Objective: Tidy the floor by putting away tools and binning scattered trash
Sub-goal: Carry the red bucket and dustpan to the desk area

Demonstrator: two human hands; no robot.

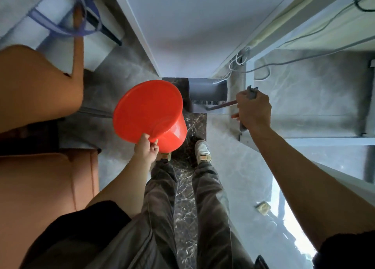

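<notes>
Left hand [146,149] gripping the near rim of a round red plastic bucket [148,110], fingers curled over the edge; bucket tilting, left of centre, above the dark marble floor strip [195,124]. Right hand [253,110] fisting round a grey fork-topped handle [251,92] and a thin dark-red rod [223,104]. Grey toothed plastic dustpan [207,90] sitting far centre. Yellowish scrap [263,207] lying near right.

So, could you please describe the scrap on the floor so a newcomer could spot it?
Start at the dark marble strip the person stands on and move to their right, onto the pale glossy floor. The scrap lies there alone, small, crumpled and yellowish.
</notes>
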